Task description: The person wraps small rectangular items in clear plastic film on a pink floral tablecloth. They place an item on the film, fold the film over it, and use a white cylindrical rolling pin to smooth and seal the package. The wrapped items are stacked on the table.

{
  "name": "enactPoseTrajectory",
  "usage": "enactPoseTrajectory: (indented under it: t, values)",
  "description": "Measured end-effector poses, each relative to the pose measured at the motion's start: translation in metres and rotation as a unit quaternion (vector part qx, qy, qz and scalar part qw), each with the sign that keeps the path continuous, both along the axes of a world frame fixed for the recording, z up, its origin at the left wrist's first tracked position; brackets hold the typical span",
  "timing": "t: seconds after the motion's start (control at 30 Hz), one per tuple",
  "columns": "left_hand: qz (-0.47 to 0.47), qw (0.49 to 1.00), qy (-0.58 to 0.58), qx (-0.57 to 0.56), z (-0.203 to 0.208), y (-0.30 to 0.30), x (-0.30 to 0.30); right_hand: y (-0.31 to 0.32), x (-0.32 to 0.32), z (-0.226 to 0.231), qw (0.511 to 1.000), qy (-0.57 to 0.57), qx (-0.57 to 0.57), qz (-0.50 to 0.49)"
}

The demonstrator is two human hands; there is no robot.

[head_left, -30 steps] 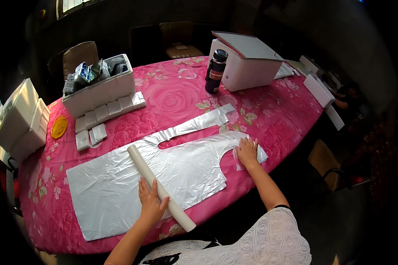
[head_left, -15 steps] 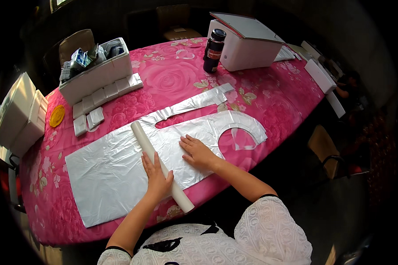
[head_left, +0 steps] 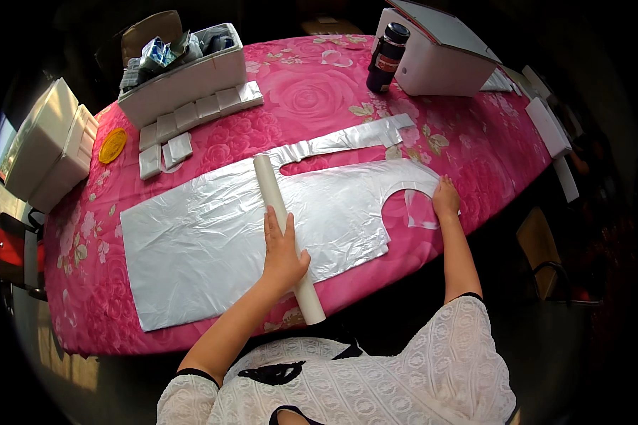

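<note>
Left hand (head_left: 282,253): palm down over the pale tube (head_left: 268,180), fingers stretched, thumb spread — not closed around it.
Right hand (head_left: 446,198): at the right-hand end of the silvery sheet (head_left: 191,248), fingers close together; whether they pinch the film or only press it, I cannot tell.
Rolling: even palm pressure should serve best, since the tube runs past the left hand at both ends and could skew.
Anchoring: light, steady tension from the right hand seems enough; a hard pull would likely pucker such thin-looking film.
Sheet's place: under the tube, spreading well left of the left hand and rightward to the right hand.
Cut-outs: a long slot beyond and between the hands, a curved one just left of the right hand.
Creases: thick beyond the left hand's fingertips — flatter toward the far left.
</note>
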State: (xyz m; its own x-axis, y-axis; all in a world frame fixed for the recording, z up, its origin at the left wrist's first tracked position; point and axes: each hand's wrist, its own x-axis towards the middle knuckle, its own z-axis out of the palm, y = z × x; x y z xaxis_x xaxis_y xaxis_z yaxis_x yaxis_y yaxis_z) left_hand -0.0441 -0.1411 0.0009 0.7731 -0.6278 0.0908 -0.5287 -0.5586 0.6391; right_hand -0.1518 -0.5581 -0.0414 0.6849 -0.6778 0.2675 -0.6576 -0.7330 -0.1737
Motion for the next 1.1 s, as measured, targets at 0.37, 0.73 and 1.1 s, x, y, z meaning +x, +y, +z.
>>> enactPoseTrajectory:
  t: [0.37, 0.73, 1.1]
  values:
    - [-0.009, 1.000, -0.008, -0.009, -0.002, 0.000, -0.001, 0.008, -0.004, 0.009, 0.972, -0.066, -0.223, 0.028]
    - [-0.039, 0.959, 0.182, -0.211, 0.017, 0.005, -0.002, 0.216, 0.031, 0.097, 0.909, -0.234, 0.260, 0.225]
    - [-0.039, 0.839, 0.517, -0.165, 0.046, 0.085, 0.042, 0.343, 0.001, 0.098, 0.814, -0.157, 0.210, 0.518]
